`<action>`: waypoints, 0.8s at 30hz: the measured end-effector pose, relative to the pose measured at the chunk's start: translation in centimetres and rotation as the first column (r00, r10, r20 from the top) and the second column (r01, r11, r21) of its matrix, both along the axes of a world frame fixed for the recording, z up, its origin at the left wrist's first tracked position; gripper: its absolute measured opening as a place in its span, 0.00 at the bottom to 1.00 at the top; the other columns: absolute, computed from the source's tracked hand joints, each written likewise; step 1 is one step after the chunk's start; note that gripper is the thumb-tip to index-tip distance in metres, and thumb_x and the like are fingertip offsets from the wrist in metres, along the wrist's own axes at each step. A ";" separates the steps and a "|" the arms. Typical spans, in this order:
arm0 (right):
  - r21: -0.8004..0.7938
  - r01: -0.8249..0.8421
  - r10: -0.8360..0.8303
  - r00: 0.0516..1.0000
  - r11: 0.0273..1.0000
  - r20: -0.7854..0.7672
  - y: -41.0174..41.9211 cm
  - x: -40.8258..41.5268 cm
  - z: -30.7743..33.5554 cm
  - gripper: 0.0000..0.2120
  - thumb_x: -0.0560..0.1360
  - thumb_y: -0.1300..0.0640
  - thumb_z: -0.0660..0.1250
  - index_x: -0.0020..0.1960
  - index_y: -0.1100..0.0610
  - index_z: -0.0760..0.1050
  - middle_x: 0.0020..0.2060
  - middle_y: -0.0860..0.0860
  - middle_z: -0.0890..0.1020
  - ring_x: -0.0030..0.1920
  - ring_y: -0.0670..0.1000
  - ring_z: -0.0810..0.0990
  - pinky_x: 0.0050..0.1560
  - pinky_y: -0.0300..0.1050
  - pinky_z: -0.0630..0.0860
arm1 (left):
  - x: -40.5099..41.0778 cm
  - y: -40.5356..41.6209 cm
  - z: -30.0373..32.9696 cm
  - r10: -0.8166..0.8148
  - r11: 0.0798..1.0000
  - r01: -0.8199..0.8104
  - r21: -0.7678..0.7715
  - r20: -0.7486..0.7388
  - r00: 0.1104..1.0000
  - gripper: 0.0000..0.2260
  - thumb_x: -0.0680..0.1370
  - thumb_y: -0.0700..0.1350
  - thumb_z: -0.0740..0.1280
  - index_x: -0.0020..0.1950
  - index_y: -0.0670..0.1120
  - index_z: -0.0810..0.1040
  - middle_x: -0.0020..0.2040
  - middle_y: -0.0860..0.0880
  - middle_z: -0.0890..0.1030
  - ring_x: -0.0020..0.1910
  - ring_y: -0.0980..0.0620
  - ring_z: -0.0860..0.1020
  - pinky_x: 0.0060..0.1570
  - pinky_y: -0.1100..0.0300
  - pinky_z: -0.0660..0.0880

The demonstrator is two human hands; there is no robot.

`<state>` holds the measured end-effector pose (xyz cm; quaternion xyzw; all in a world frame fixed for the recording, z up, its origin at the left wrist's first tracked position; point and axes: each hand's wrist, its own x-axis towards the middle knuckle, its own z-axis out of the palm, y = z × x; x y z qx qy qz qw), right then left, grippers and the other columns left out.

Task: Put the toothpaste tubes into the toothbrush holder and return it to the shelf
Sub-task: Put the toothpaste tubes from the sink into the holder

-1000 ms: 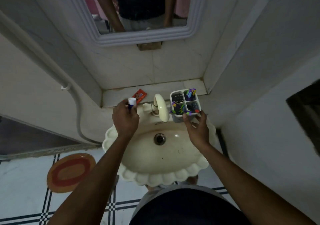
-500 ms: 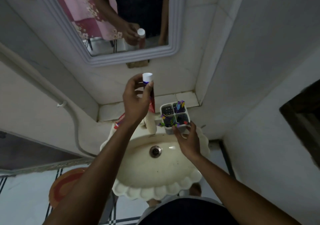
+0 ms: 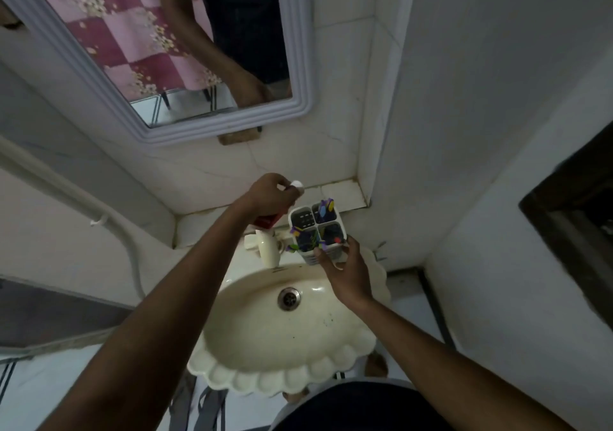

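Note:
My left hand [image 3: 269,195] grips a red toothpaste tube [image 3: 269,220] with a white cap, held just left of the toothbrush holder [image 3: 300,212]. The holder is white with four compartments; coloured toothbrushes fill three of them and the back-left one looks empty. It stands at the back right rim of the sink, and my right hand [image 3: 345,265] holds its front side. The tube's lower end shows under my hand, close to the holder's left wall.
A cream scalloped sink [image 3: 282,341] with a tap [image 3: 268,246] is below. A tiled shelf [image 3: 341,192] runs behind it in the corner. A mirror [image 3: 159,49] hangs above. Walls close in on the right.
My left hand has lowered the tube from above the tap and moved it right, up beside the holder. My right hand stays on the holder. The view has shifted.

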<state>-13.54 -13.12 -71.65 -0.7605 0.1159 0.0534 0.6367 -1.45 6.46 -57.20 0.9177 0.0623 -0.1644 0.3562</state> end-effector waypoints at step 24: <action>-0.044 0.006 -0.008 1.000 0.999 -0.025 0.1 0.1 0.6 0.33 0.77 0.39 0.78 0.77 0.49 0.71 0.54 0.29 0.77 0.55 0.44 0.84 0.48 0.27 0.75 | 3.8 -1.4 -1.2 -0.336 0.845 0.292 0.448 0.019 0.942 0.18 0.74 0.38 0.78 0.62 0.49 0.83 0.60 0.47 0.83 0.59 0.47 0.83 0.57 0.54 0.80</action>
